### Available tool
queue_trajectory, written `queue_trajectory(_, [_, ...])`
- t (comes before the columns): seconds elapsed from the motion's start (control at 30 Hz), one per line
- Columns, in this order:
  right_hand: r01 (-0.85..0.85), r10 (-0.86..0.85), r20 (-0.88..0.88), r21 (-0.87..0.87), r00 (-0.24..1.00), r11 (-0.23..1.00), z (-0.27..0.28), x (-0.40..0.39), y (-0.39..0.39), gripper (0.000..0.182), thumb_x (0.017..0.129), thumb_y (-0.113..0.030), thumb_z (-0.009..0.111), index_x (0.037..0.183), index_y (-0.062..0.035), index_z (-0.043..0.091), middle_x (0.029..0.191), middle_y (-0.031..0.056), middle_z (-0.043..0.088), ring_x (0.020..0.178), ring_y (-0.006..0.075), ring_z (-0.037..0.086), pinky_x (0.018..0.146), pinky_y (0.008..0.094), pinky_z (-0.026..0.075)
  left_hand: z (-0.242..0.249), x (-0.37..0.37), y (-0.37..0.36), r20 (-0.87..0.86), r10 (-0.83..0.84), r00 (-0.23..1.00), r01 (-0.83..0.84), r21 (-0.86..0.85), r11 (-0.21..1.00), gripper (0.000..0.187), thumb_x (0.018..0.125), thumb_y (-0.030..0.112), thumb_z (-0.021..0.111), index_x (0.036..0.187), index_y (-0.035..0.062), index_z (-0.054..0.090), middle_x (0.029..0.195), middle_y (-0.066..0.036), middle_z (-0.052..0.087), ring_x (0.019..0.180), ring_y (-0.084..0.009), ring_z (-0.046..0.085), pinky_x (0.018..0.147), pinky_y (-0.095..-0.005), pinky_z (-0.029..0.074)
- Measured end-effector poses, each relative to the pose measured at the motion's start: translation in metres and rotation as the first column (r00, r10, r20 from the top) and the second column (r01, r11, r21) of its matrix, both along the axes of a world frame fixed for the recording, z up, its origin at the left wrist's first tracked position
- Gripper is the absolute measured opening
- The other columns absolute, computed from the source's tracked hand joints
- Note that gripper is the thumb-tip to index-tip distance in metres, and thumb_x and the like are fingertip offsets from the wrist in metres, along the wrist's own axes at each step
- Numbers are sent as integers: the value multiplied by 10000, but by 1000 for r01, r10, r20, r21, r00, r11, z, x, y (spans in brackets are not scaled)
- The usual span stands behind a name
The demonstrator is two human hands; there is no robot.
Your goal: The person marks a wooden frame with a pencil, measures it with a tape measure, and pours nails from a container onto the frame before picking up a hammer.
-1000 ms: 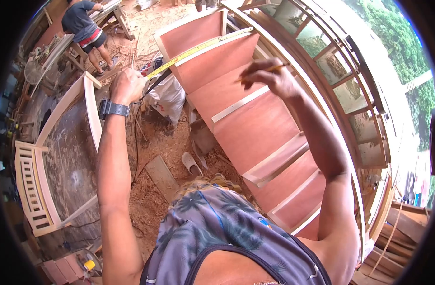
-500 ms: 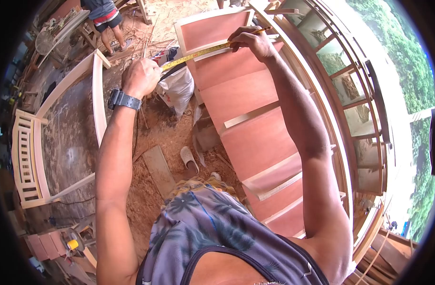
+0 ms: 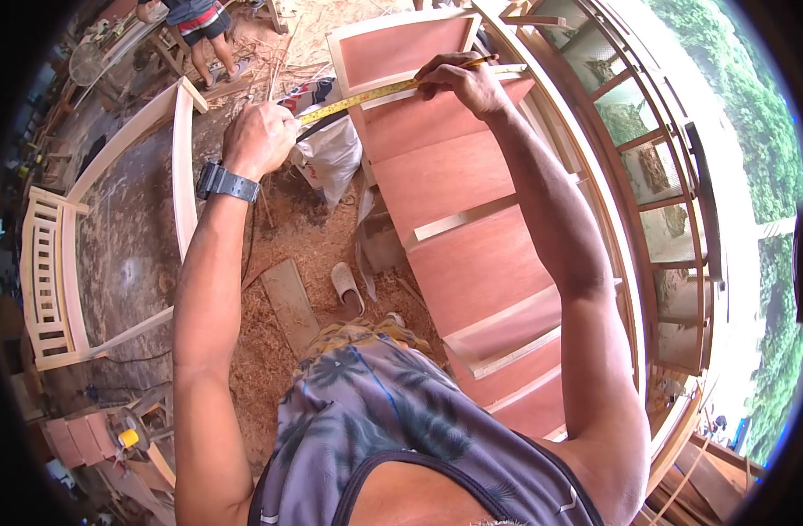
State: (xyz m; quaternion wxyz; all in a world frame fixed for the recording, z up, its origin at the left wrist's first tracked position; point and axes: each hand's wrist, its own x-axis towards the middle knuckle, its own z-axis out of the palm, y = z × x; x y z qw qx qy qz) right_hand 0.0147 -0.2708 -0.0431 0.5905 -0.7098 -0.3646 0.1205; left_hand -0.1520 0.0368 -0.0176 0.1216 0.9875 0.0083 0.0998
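Observation:
A yellow tape measure [image 3: 357,102] stretches between my two hands, across the upper left edge of a wooden cabinet frame [image 3: 458,230] with reddish plywood panels. My left hand [image 3: 259,138], with a watch on its wrist, is closed around the tape's left end, left of the frame; the case is hidden by the fingers. Over the frame, my right hand [image 3: 461,82] is closed with a pencil [image 3: 480,61] between its fingers. Its fingertips are at the tape's other end, by a pale cross rail [image 3: 508,70].
A white sack [image 3: 333,167] stands beside the frame. A slatted wooden frame [image 3: 46,279] lies at the left. Sawdust and a loose board [image 3: 289,302] cover the floor near my feet. Another person [image 3: 204,31] stands at upper left. Glazed wooden frames [image 3: 651,167] line the right.
My view has shifted slightly, so the surroundings sit a little differently. Both hands keep nearly the same hold, with the tape still stretched between them.

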Motion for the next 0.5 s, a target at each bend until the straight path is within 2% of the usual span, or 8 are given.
queue_trajectory(0.17, [-28,28,22,-4,999,1000,2,0,0,241,855,-26,535,952,58,739,912,130,749,826,186,758,806,301,598,-6,1,5,41,-47,998,46,17,999,235,889,256,627,824,81,771,837,-209,725,792,-408,705,755,-495,574])
queue_trajectory(0.2, [-29,29,21,-3,999,1000,2,0,-1,241,855,-26,535,952,58,739,912,130,749,826,186,758,806,301,598,-6,1,5,40,-44,998,44,5,999,249,892,254,612,827,51,740,842,-216,706,800,-419,690,738,-490,551])
queue_trajectory(0.27, [-36,41,87,-57,995,998,2,-1,-1,281,930,-76,518,1015,111,711,900,183,737,849,227,738,859,330,593,-6,1,5,38,-42,998,42,-7,999,265,896,251,596,830,21,709,846,-223,686,808,-430,675,721,-485,528])
queue_trajectory(0.3, [-36,41,86,-57,995,998,2,0,-1,281,930,-76,518,1015,111,711,900,183,737,849,227,738,859,330,593,-7,2,6,32,-40,999,40,-2,999,266,897,253,597,833,21,711,849,-222,687,812,-426,676,723,-484,528])
queue_trajectory(0.37, [-33,35,77,-26,996,999,1,0,0,236,842,-22,551,956,55,742,920,129,752,816,186,758,805,305,599,-6,2,5,24,-37,999,37,2,999,267,897,254,597,836,22,714,851,-221,688,816,-423,678,726,-483,528])
queue_trajectory(0.5, [-25,26,77,-20,997,999,3,-2,1,237,841,-32,549,946,55,743,901,129,750,804,185,758,799,303,596,0,0,2,-4,-19,1000,18,-26,999,264,900,260,600,857,31,726,851,-216,693,812,-422,680,727,-483,528])
